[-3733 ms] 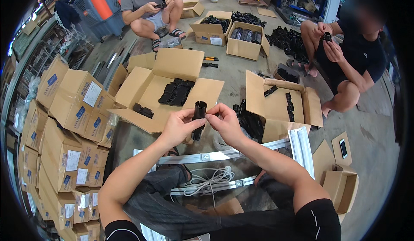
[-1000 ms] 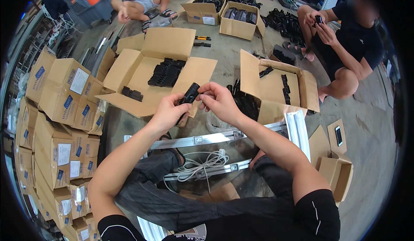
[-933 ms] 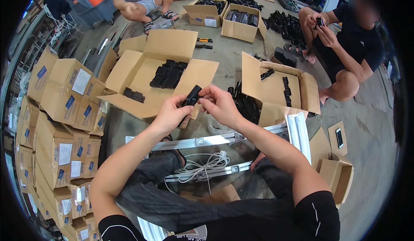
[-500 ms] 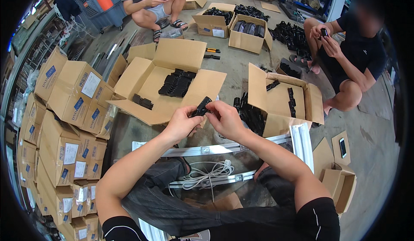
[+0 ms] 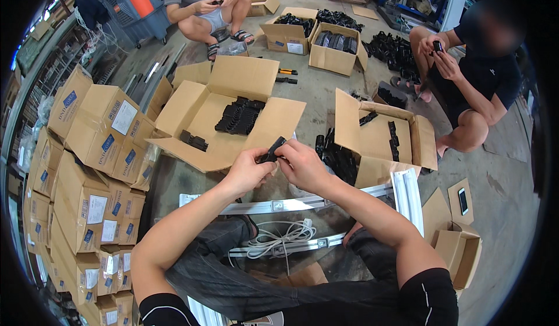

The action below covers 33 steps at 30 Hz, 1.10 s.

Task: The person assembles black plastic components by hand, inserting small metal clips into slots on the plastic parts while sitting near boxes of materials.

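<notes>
Between my hands is a small black part [image 5: 272, 150], tilted, its exact kind unclear. My left hand [image 5: 249, 168] grips its lower end, while my right hand [image 5: 303, 164] pinches its upper right side. Just beyond stands an open cardboard box [image 5: 201, 113] holding rows of similar black parts [image 5: 240, 116] and a short separate row [image 5: 194, 141] near its left flap. A second open box [image 5: 378, 134] on the right has a few black parts [image 5: 393, 141] inside. More black parts [image 5: 338, 160] lie heaped on the floor between the boxes.
A silver metal frame [image 5: 303, 203] spans in front of my legs, with a coiled white cable [image 5: 279, 238]. Stacked cartons [image 5: 87, 203] line the left. Two people crouch beyond, each handling a small dark part. A phone [image 5: 463, 201] lies on cardboard at right.
My right hand has shifted its fingers over the top of the black part, which sits slightly lower and is turned a little. Both hands still hold it.
</notes>
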Each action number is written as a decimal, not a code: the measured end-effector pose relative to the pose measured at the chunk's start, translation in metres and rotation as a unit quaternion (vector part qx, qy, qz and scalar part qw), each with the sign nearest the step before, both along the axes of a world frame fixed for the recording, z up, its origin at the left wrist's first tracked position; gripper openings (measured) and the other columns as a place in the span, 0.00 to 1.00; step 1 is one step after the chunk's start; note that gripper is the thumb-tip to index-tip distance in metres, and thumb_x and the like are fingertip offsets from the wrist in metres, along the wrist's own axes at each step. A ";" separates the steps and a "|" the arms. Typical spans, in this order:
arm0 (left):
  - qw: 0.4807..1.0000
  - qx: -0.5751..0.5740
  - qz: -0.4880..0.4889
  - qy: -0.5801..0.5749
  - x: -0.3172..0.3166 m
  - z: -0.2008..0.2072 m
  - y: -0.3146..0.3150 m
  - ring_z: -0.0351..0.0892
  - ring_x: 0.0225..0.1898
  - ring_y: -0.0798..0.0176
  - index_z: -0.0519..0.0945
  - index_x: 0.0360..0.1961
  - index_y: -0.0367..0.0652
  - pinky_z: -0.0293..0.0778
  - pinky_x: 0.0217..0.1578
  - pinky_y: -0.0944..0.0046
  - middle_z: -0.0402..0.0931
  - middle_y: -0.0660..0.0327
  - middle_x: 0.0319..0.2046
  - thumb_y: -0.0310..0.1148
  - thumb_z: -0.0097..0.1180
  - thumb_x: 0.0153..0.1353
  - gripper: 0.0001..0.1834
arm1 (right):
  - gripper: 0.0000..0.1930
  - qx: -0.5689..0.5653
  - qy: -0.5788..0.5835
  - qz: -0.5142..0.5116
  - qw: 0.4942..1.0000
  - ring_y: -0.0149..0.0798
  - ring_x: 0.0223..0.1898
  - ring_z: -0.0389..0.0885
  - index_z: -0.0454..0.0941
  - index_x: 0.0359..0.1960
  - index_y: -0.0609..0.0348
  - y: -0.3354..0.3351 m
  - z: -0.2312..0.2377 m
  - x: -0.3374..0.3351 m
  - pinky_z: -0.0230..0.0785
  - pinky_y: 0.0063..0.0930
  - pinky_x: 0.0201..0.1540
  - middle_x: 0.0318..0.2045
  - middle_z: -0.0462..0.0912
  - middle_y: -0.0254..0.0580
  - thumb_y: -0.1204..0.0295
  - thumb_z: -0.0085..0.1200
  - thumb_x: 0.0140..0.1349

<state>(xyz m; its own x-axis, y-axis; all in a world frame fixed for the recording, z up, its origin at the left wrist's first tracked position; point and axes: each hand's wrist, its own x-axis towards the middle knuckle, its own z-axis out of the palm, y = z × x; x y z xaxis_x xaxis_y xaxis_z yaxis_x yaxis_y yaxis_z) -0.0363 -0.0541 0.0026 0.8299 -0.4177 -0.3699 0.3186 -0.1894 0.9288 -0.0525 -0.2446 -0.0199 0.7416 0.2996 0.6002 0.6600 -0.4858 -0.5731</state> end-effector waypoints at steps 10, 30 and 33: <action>0.996 0.068 0.009 -0.048 -0.003 0.004 -0.005 0.71 0.26 0.75 0.78 0.51 0.34 0.67 0.24 0.72 0.75 0.67 0.29 0.22 0.57 0.62 0.16 | 0.09 -0.064 -0.054 0.005 0.996 0.50 0.33 0.81 0.75 0.39 0.61 -0.006 -0.008 0.000 0.75 0.41 0.34 0.32 0.78 0.46 0.76 0.57 0.55; 0.993 0.081 0.011 -0.089 -0.001 -0.004 0.000 0.71 0.17 0.74 0.80 0.49 0.36 0.65 0.17 0.70 0.77 0.67 0.22 0.29 0.60 0.60 0.16 | 0.12 -0.114 -0.122 0.023 0.986 0.46 0.36 0.79 0.75 0.37 0.60 -0.006 -0.001 0.000 0.75 0.38 0.35 0.35 0.75 0.43 0.77 0.57 0.49; 0.997 0.052 0.010 -0.061 0.000 -0.007 0.001 0.70 0.17 0.74 0.80 0.49 0.36 0.65 0.16 0.70 0.77 0.67 0.23 0.29 0.59 0.60 0.16 | 0.12 -0.106 -0.118 0.015 0.987 0.46 0.36 0.79 0.74 0.37 0.61 -0.006 -0.004 0.000 0.75 0.38 0.35 0.33 0.75 0.42 0.76 0.57 0.49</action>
